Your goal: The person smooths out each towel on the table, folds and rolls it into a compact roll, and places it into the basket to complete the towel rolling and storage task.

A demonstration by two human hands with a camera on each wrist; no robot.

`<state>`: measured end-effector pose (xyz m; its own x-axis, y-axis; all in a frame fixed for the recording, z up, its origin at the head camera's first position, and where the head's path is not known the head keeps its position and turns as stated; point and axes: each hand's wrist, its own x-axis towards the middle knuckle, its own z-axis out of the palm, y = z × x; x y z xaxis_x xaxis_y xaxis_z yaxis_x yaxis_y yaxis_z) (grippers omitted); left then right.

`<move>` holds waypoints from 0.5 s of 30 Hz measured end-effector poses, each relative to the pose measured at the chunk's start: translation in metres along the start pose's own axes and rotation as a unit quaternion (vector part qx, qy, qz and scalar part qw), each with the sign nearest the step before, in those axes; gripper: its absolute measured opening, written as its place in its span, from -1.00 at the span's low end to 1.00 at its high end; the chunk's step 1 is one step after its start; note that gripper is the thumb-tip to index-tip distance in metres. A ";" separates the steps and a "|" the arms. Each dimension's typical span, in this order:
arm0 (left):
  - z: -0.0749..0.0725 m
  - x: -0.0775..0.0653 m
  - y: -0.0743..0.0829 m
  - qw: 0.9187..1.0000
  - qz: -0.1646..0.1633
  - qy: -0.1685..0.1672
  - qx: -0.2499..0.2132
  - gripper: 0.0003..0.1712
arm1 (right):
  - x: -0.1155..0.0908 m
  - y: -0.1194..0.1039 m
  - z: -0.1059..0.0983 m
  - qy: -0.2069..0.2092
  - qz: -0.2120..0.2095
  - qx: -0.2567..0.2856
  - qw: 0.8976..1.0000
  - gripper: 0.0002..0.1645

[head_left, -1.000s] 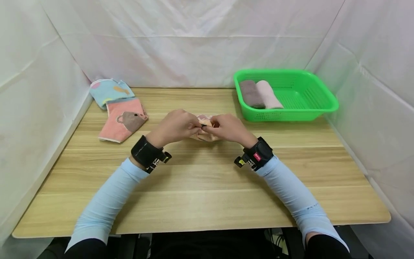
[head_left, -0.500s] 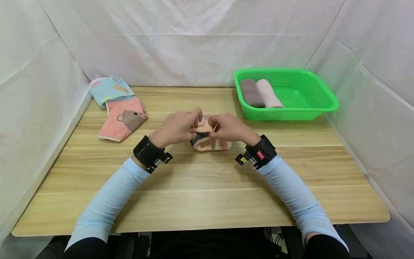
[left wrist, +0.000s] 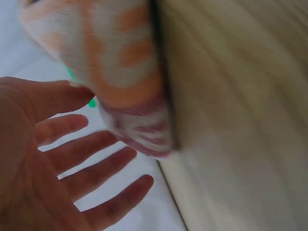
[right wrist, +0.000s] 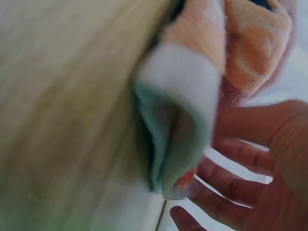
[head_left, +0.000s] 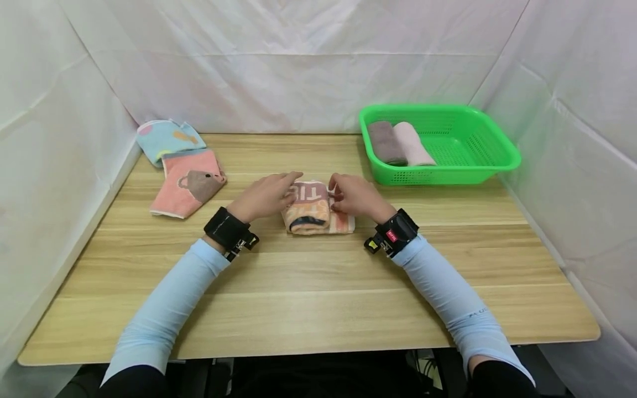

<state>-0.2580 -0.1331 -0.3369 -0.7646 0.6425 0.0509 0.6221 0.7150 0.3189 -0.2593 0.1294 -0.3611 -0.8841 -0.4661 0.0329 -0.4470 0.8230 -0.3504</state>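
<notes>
The patterned towel [head_left: 309, 210] lies on the table [head_left: 298, 298]; keeping its near edges even while tightening the fold rightward seems best. Its long axis runs left to right, thick at left, thin flap [head_left: 343, 224] pointing right. Beyond, the left hand [head_left: 265, 195] spreads wide, gripping nothing; the right hand [head_left: 359, 197] touches the towel, fingers loosely extended.

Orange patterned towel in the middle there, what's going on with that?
A person has both hands at it: the left hand at one side, the right hand at the other, fingers loosely spread. The orange patterned towel lies on the table, folded into a thick bundle with a flatter part to its right. Two compact towels, grayish brown and pale pink, sit in the green basket. A blue towel and a pink one lie at the left.
</notes>
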 end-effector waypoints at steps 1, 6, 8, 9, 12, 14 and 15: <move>0.002 0.001 -0.003 1.000 -0.004 -0.006 0.000 -0.35 | 0.000 0.000 0.000 0.000 0.006 0.004 1.000 -0.52; 0.005 0.003 -0.011 1.000 -0.006 -0.005 -0.008 -0.45 | -0.001 -0.001 -0.003 -0.003 0.010 0.018 1.000 -0.60; 0.005 0.003 -0.013 1.000 -0.003 0.002 -0.009 -0.52 | -0.003 0.000 -0.008 0.013 0.007 0.019 1.000 -0.70; 0.004 0.002 -0.014 1.000 -0.001 0.005 -0.011 -0.55 | -0.004 0.000 -0.012 0.028 0.008 0.017 0.999 -0.75; -0.004 -0.001 -0.016 1.000 0.004 0.030 -0.003 -0.61 | -0.012 0.000 -0.031 0.084 0.018 0.023 0.996 -0.86; -0.012 -0.003 -0.017 0.998 0.004 0.060 0.012 -0.67 | -0.018 0.001 -0.046 0.134 0.020 0.022 0.991 -0.91; -0.017 -0.005 -0.017 0.997 -0.001 0.075 0.016 -0.71 | -0.022 0.002 -0.054 0.160 0.022 0.024 0.987 -0.93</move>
<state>-0.2678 -0.1530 -0.3263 -0.7810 0.5943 0.1918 0.6237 0.7266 0.2882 -0.2482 0.1584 -0.3121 -0.9038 -0.2981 0.3071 -0.4071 0.8201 -0.4022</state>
